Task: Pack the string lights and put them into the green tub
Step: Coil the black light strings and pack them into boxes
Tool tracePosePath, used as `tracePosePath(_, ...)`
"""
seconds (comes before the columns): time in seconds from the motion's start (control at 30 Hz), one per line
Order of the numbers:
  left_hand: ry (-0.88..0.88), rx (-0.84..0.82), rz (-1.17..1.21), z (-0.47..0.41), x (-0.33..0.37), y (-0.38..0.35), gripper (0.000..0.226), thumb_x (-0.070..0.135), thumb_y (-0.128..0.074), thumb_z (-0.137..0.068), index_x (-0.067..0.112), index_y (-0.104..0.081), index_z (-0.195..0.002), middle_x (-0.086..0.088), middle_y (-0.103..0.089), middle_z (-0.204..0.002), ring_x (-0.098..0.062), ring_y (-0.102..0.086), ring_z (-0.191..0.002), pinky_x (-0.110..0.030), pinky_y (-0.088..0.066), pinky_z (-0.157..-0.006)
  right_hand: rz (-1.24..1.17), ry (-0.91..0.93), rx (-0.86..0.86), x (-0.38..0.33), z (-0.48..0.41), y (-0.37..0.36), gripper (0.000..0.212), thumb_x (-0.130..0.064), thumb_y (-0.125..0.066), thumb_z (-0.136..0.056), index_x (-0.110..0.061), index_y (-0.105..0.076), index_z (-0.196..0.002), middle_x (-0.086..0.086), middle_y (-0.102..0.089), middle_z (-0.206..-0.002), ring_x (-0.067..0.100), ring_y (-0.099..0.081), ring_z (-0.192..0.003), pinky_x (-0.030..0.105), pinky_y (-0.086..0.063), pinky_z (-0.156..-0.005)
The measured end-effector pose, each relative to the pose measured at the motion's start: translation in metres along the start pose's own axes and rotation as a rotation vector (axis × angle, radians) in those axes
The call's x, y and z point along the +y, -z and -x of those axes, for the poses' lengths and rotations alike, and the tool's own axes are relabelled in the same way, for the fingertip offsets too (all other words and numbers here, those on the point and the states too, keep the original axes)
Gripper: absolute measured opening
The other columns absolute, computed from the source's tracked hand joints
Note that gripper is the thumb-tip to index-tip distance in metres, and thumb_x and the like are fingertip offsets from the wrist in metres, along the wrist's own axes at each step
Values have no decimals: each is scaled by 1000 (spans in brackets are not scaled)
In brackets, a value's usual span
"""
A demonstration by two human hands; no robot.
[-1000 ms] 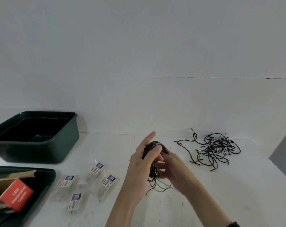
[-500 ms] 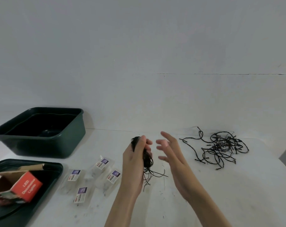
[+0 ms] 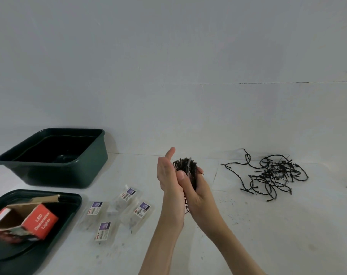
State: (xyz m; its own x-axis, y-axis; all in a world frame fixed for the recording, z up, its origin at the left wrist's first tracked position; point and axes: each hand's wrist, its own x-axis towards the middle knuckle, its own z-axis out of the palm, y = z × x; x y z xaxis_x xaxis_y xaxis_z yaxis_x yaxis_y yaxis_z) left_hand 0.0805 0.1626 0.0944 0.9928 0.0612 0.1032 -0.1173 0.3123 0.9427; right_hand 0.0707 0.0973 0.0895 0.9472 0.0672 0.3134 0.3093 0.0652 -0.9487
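Note:
A wound bundle of black string lights [image 3: 185, 168] sits between my two hands above the white table. My right hand [image 3: 198, 192] cups it from below and the right, fingers curled round it. My left hand [image 3: 168, 175] presses against its left side, fingers straight and pointing up. A short end of wire hangs below the hands. A second, loose tangle of black string lights [image 3: 272, 175] lies on the table to the right. The dark green tub [image 3: 69, 175] stands at the back left and looks empty.
A dark green lid or tray [image 3: 69, 203] at the front left holds an open red "LED Decorative Lights" box [image 3: 39, 221]. Several small clear bags with labels [image 3: 119, 211] lie between it and my arms. A white wall rises right behind the table.
Half a second ago only my left hand held the bundle and my right hand was open beside it. Now my right hand grips the bundle and the left lies flat against it.

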Motion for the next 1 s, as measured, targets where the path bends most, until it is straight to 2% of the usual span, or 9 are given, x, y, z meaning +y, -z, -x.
tracePosePath(0.07,42,-96,-5,0,7,4,93,94,-31,-57,39,-48,-129,-2,-65,-119,-7,-62,-108,-31,-42,-99,16,-16,-33,1,-2,8,24,-31,-54,-93,-8,-58,-94,-13,-63,-73,5,-61,-74,17,-46,-68)
tracePosePath(0.2,272,-350,-162,-11,19,26,94,80,-10,-67,26,-31,-140,0,-72,-107,-5,-65,-101,-21,-51,-73,64,-114,-225,3,-4,21,20,-12,-52,-96,-8,-46,-77,4,-44,-59,15,-38,-54,20,-33,-54)
tracePosePath(0.27,339,-462,-276,-19,16,37,94,81,-5,-72,22,-33,-140,11,-67,-116,7,-50,-116,-13,-39,-87,118,-227,-267,7,-6,25,15,-6,-49,-93,-9,-42,-80,5,-38,-58,15,-32,-52,22,-30,-51)
tracePosePath(0.37,405,-519,-318,-20,14,48,85,76,-5,-81,28,-61,-122,22,-59,-124,16,-31,-124,-22,-16,-104,304,-326,-286,16,-11,26,18,-4,-47,-86,-13,-38,-74,-4,-36,-56,9,-30,-47,21,-29,-49)
tracePosePath(0.47,400,-494,-221,-13,1,60,47,57,-29,-94,37,-67,-112,24,-57,-128,8,-34,-130,-30,-17,-111,550,-278,-192,23,-16,22,25,-7,-50,-84,-17,-40,-63,-6,-36,-53,6,-27,-40,17,-25,-43)
tracePosePath(0.53,348,-452,-101,-8,-12,68,33,33,-46,-90,26,-64,-117,13,-59,-129,-3,-43,-129,-35,-28,-110,553,-251,-158,25,-18,16,30,-5,-52,-85,-20,-43,-60,-11,-38,-46,6,-30,-38,14,-24,-40)
tracePosePath(0.7,217,-139,-33,1,-24,89,25,16,-60,-81,15,-71,-104,-2,-70,-112,-16,-63,-107,-27,-51,-89,-229,-536,-66,34,-25,25,24,7,-43,-87,-5,-53,-68,3,-36,-46,12,-27,-38,23,-15,-44)
tracePosePath(0.93,162,32,-556,0,-21,147,19,20,-64,-87,29,-71,-102,15,-70,-106,0,-62,-102,-13,-45,-90,-72,-587,-10,71,-29,27,14,-1,-46,-91,-4,-56,-83,3,-40,-48,13,-30,-41,21,-25,-39)
tracePosePath(1.0,21,162,-868,-14,-25,172,21,29,-63,-87,27,-68,-108,11,-65,-113,-8,-56,-111,-25,-41,-98,-23,-620,6,91,-25,15,11,-5,-50,-91,-5,-56,-82,3,-43,-49,12,-34,-42,21,-28,-40)
